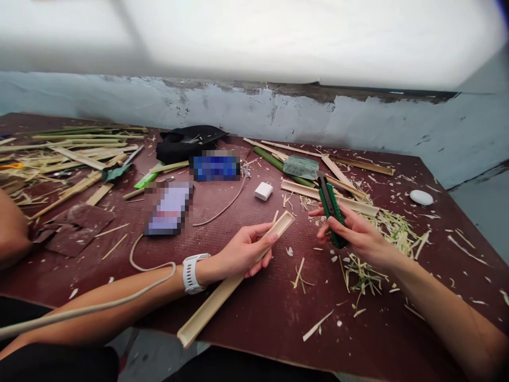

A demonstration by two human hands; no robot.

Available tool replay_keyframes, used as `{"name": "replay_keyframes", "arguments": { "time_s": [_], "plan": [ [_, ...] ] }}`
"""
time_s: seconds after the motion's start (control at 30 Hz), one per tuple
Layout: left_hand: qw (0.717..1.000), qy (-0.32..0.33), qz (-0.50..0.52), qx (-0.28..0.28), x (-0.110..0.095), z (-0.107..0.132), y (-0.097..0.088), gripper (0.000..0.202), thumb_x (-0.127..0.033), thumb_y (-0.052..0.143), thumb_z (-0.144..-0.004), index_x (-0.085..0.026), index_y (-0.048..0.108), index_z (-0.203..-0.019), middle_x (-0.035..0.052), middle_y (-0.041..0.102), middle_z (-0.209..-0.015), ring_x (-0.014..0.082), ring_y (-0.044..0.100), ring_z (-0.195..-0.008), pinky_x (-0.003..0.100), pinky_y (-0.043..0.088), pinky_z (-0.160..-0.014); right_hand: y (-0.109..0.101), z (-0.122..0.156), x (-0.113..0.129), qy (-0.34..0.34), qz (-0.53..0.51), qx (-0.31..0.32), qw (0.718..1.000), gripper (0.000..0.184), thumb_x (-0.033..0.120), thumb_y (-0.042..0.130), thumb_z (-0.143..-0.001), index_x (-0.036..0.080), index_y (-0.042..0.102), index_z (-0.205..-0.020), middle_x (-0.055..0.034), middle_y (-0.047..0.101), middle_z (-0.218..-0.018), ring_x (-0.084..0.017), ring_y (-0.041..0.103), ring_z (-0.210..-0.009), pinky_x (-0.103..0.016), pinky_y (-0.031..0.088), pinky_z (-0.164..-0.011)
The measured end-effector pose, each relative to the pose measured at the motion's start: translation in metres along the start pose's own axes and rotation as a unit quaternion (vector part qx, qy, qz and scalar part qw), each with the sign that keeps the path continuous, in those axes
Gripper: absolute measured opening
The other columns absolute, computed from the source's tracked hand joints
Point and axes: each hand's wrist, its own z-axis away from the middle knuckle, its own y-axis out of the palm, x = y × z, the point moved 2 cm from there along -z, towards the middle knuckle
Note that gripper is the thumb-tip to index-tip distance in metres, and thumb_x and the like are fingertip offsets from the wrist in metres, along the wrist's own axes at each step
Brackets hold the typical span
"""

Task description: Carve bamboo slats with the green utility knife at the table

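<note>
A split bamboo strip (217, 305), pale and hollow on its upper face, lies slantwise in my left hand (248, 249). My thumb presses on it near its far end, and its near end reaches the table's front edge. My right hand (356, 231) is closed around a green and black utility knife (331, 209), held upright with its dark tip pointing up and away from me. The knife and the strip are apart. Whether a blade sticks out I cannot make out. Under and beside my right hand lie thin bamboo shavings (397, 231).
On the dark red table (274, 323) are two phones (169, 209), a white charger (263, 191), a black cloth item (191, 142) and a white oval object (421, 198). Bamboo pieces (83, 151) pile up at left, near another person's arm (11, 228). A cable (99, 305) crosses my left forearm.
</note>
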Motion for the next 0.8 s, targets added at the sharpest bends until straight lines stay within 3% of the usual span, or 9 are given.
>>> {"name": "replay_keyframes", "arguments": {
  "time_s": [0.1,0.23,0.43,0.53,0.8],
  "plan": [
    [1.000,0.001,-0.010,0.005,-0.002,0.001,0.001,0.076,-0.056,0.058,-0.098,-0.019,0.033,-0.159,-0.0057,0.058,-0.056,0.0068,0.046,-0.033,0.012,0.033,-0.028,0.002,-0.004,-0.009,-0.013,-0.025,-0.017,0.999,0.032,0.050,0.059,-0.098,0.025,0.049,-0.115,0.0018,0.057,-0.084,-0.009,0.046,-0.054,-0.026,0.042,-0.048],
    [1.000,0.004,-0.026,0.011,-0.003,0.003,0.002,0.074,-0.056,0.057,-0.098,-0.019,0.034,-0.158,-0.0056,0.059,-0.057,0.0064,0.047,-0.034,0.011,0.034,-0.030,0.005,-0.006,-0.015,-0.008,-0.026,-0.030,0.999,0.034,0.054,0.060,-0.096,0.028,0.043,-0.110,0.0049,0.049,-0.086,-0.007,0.032,-0.050,-0.024,0.030,-0.042],
    [0.999,0.021,-0.047,-0.001,-0.007,0.001,-0.002,0.071,-0.052,0.057,-0.100,-0.018,0.036,-0.158,-0.0053,0.059,-0.056,0.0066,0.047,-0.033,0.012,0.035,-0.029,0.007,-0.003,-0.010,-0.036,0.011,-0.052,0.998,0.030,0.054,0.053,-0.099,0.027,0.045,-0.110,0.0027,0.045,-0.085,-0.010,0.036,-0.055,-0.026,0.033,-0.045],
    [0.998,0.027,-0.061,-0.005,-0.010,-0.001,-0.005,0.068,-0.051,0.056,-0.101,-0.019,0.037,-0.158,-0.0048,0.059,-0.056,0.0065,0.048,-0.033,0.012,0.036,-0.030,0.004,-0.003,-0.013,-0.059,0.086,-0.074,0.992,0.033,0.054,0.051,-0.100,0.026,0.048,-0.117,0.0019,0.045,-0.083,-0.012,0.038,-0.058,-0.028,0.036,-0.048],
    [0.995,0.040,-0.093,-0.020,-0.012,-0.001,-0.007,0.064,-0.050,0.055,-0.101,-0.021,0.040,-0.157,-0.0047,0.059,-0.058,0.0059,0.047,-0.034,0.011,0.036,-0.030,-0.005,-0.001,-0.012,-0.126,0.390,-0.130,0.903,0.042,0.055,0.042,-0.103,0.021,0.055,-0.123,-0.0009,0.059,-0.074,-0.018,0.052,-0.060,-0.032,0.042,-0.058]
  ]
}}
